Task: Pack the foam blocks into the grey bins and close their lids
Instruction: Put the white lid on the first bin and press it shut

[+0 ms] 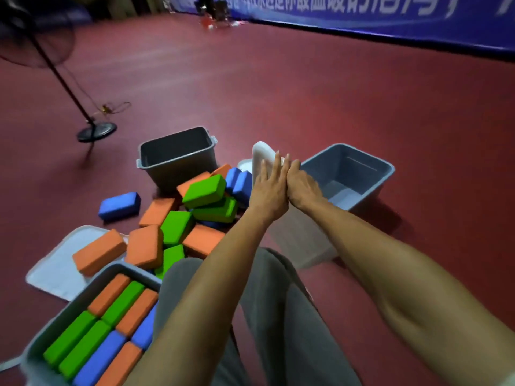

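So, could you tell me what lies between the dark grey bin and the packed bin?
Head view: a pile of orange, green and blue foam blocks, from the dark grey bin to the packed bin.

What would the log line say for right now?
left hand flat on white lid | right hand touching lid, grip unclear | near bin packed | loose blocks on floor

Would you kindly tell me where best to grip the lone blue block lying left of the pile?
I would pinch the blue block across its two long side faces, coming from above. It lies flat on the red floor, apart from the pile, so both long sides are free.
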A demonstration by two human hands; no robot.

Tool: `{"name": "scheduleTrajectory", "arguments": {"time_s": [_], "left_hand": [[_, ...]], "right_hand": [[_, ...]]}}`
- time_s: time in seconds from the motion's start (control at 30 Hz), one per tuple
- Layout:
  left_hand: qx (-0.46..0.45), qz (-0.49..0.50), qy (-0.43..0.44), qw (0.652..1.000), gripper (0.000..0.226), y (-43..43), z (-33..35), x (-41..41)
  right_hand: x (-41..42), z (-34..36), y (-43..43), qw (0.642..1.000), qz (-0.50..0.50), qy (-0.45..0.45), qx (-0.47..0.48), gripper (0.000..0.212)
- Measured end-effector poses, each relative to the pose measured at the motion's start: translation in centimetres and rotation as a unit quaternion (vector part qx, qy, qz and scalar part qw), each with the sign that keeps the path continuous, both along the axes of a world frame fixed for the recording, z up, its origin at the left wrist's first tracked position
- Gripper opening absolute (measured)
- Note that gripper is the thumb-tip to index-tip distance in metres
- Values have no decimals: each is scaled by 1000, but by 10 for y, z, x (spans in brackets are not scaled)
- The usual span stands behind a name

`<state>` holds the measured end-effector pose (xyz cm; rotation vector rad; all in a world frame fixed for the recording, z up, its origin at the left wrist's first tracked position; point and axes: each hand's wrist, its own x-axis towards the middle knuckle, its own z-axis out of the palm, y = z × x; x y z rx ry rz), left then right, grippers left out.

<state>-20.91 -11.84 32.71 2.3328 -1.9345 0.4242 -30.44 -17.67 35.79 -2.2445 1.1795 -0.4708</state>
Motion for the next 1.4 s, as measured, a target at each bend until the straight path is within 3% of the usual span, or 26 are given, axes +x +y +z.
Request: {"name": "scheduleTrajectory", "arguments": {"time_s": [0.2,0.27,0.47,0.63,0.73,0.87,1.13,1.23,1.4], "left_hand": [[-90,32,9,995,95,70,48,57],[-114,53,11,992,98,91,63,76],[-152,91,3,984,99,159,94,126],[-226,152,63,960,99,221,112,146],[-222,212,81,948,95,260,121,154],[-176,267,63,946,93,317,116,164],[-105,354,75,926,76,412,107,149],[-71,366,66,926,72,436,97,140],[-43,421,171,890,64,450,35,132]], "right_hand": [[76,40,52,992,43,-103,60,35],[97,54,72,990,77,-112,35,39],[161,76,127,972,186,-109,-92,22],[204,94,179,945,274,-159,-77,16],[225,96,215,923,325,-199,-61,19],[240,88,271,904,339,-260,23,20],[257,44,372,877,329,-294,189,23],[253,16,402,875,280,-303,254,25],[235,-55,426,852,138,-314,395,28]]}}
